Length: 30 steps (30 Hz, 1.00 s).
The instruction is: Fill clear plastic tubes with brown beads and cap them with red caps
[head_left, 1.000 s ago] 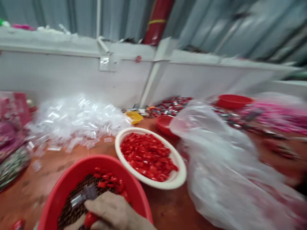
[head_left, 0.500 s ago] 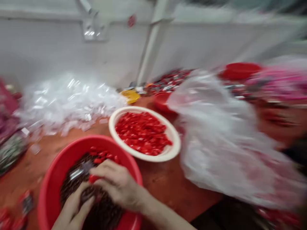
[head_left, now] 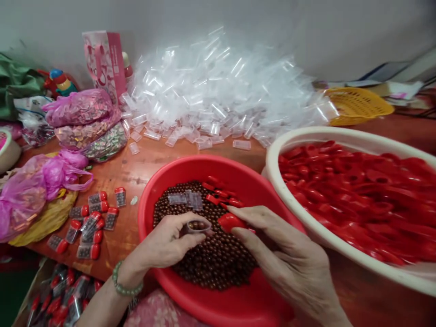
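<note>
My left hand (head_left: 172, 240) pinches a clear plastic container (head_left: 199, 226), its open mouth tilted toward me with brown beads inside. Between the thumb and fingers of my right hand (head_left: 286, 250) is a red cap (head_left: 231, 222), a short way right of the container and apart from it. Both hands are over a red basin (head_left: 218, 165) holding many small brown beads (head_left: 221, 268). On the beads lie several empty clear containers (head_left: 194, 200) and loose red caps (head_left: 221, 193).
A white basin (head_left: 275, 152) full of red caps stands at right. Clear containers (head_left: 218, 91) are heaped against the wall, beside a yellow basket (head_left: 357, 102). Filled, capped containers (head_left: 91, 227) lie at left near pink bags (head_left: 81, 109); more fill a box (head_left: 64, 295) below.
The view has swung left and closer to the basins. My hands, earlier close together in the red basin, are now apart, with the filled container and the cap plainly seen.
</note>
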Available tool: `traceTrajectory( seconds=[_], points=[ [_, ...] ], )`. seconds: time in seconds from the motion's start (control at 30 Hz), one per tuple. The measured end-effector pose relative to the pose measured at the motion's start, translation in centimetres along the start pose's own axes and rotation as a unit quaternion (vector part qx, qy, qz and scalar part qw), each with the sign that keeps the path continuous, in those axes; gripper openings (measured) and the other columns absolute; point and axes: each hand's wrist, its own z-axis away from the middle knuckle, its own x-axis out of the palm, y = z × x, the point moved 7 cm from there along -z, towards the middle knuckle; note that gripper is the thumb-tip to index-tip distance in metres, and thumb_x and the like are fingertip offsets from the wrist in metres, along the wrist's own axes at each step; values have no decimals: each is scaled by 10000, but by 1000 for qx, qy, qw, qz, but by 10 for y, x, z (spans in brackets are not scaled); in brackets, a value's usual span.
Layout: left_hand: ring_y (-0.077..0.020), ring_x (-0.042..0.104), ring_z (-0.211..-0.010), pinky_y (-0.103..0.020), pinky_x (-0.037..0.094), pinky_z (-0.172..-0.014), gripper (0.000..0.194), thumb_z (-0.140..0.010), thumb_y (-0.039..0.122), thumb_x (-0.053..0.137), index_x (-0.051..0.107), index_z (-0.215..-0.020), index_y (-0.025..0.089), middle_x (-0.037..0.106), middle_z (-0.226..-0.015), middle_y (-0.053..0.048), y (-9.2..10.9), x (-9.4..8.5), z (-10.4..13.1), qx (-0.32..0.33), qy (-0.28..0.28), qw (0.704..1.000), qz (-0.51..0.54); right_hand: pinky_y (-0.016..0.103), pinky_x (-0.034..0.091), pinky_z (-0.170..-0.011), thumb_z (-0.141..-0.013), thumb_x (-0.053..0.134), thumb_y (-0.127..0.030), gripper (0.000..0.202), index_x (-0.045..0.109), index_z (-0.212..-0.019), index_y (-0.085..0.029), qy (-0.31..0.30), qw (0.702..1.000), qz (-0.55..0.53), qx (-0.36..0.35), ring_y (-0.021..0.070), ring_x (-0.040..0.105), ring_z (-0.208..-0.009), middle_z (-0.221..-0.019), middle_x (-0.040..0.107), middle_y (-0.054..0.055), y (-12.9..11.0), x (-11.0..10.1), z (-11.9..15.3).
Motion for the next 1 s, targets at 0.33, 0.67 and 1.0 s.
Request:
traceTrajectory(
  seconds=[0.33, 0.67, 1.0],
  points=[
    [-143, 568, -835, -249, 433, -806, 282, -877, 220, 535, 645, -1127, 149, 646, -903, -34, -11, 1, 1, 9, -9, 1000, 25, 277, 571, -711, -849, 624, -109, 381, 645, -1171, -312, -30, 999, -28, -24, 165, 662, -848, -950, 683, 25, -16, 16, -7],
    [-160, 559, -875, -271, 436, -868, 274, -877, 216, 532, 643, -1123, 166, 642, -940, -27, -13, -1, 0, 42, -33, 998, 36, 260, 574, -681, -873, 580, -86, 368, 619, -1186, -277, -95, 989, 39, -110, 154, 664, -806, -944, 655, 54, -30, 40, -12],
    [-118, 446, -667, -236, 397, -655, 142, -872, 291, 518, 583, -904, 169, 507, -746, 8, -26, 0, 5, -10, -40, 995, 96, 279, 566, -748, -925, 544, -223, 334, 542, -1259, -241, -169, 972, 96, -131, 185, 667, -905, -1001, 671, 75, -24, 50, -8]
  ],
)
